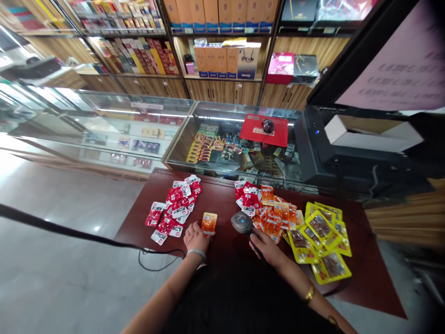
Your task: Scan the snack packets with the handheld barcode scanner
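We pinch one small orange foil sachet [209, 222] upright in the left hand [195, 237]; the right hand [266, 246] wraps the grey handheld barcode scanner [242, 223]. Red sachets [175, 206] lie at ten o'clock on the dark-red bench [222, 204] (seemingly done); orange [276, 218] and yellow packets [321, 236] at two o'clock remain.

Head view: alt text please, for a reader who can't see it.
At a dark red table, the left hand holds an orange snack packet while the right hand grips a barcode scanner. Piles of red packets, orange packets and yellow packets lie around.
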Available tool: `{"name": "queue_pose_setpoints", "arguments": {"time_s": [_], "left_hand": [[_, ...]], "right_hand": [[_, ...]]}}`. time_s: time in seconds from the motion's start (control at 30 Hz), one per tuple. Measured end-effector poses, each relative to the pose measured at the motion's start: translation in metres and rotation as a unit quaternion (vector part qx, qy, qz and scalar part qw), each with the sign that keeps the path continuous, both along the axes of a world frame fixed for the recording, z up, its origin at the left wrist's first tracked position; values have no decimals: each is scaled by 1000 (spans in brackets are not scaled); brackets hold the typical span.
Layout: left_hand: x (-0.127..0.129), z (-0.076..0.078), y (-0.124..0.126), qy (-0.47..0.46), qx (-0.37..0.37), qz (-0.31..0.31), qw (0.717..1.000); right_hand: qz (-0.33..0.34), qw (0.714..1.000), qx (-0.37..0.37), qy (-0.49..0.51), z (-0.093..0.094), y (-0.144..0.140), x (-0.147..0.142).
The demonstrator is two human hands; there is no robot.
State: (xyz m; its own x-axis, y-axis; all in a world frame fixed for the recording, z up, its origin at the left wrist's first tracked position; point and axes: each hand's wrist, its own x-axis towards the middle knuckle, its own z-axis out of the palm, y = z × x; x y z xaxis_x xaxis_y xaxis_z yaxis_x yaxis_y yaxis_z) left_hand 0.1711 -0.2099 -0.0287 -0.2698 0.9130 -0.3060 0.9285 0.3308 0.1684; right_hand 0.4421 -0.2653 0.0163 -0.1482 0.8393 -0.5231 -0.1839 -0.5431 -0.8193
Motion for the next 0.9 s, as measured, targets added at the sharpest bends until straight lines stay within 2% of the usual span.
{"name": "queue_pose_setpoints", "arguments": {"time_s": [0.13, 0.2, 0.3, 0.37, 0.47, 0.53, 0.6, 0.77, 0.9], "left_hand": [[-4, -2, 2, 7, -49, -45, 998], [-6, -6, 6, -41, -71, -42, 996], [-5, -10, 15, -166, -78, 8, 983], [0, -9, 21, -268, -57, 56, 960], [15, -4, 28, -413, -28, 99, 905], [27, 1, 32, -474, -24, 86, 876], [40, 5, 34, -503, -32, 48, 863], [63, 0, 33, -502, -58, -32, 862], [71, -8, 35, -510, -72, -62, 855]], "right_hand": [[-3, 1000, -5, -1, 6, 1, 0], [-4, 1000, -6, 1, 7, 1, 0], [-2, 1000, -4, -2, 9, 2, -1], [8, 1000, 4, -7, 10, 2, -1], [27, 999, 27, -16, 12, 0, 1], [28, 998, 46, -25, 15, 0, 3], [20, 997, 65, -33, 20, 1, 5], [2, 996, 78, -32, 30, 9, 9], [-11, 995, 89, -50, 28, 4, 17]]}}
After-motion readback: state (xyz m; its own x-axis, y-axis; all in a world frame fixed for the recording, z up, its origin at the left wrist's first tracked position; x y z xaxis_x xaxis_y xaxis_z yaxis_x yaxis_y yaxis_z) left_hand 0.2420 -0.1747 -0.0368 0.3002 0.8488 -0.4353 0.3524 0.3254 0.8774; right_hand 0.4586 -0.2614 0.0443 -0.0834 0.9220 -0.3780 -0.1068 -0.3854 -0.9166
